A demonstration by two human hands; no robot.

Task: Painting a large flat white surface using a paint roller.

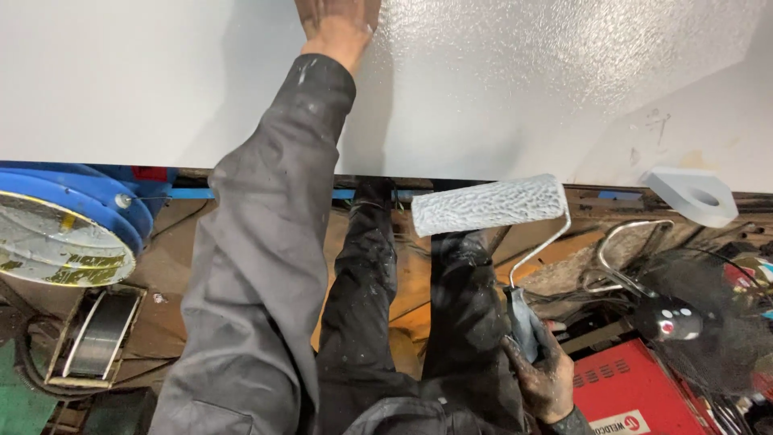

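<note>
Roller: paint roller (489, 205), grey-white textured sleeve on a bent wire frame, held just below the lower edge of the white panel (523, 72), not touching it; sleeve lies roughly level.
Right hand: right hand (544, 377), paint-stained, fingers wrapped tight around the roller's grey handle, low in view.
Left hand: left hand (336, 22), pressed against the panel at the top edge of view; fingers cut off by the frame, so cannot tell whether spread or closed; nothing seen in it.
Panel surface: glossy, stippled sheen to the right of the left arm; flatter and duller to the left.
Surroundings: blue fan housing (68, 217) at left, red machine (636, 391) at lower right, white angular bracket (694, 196) at the panel's right edge.
</note>
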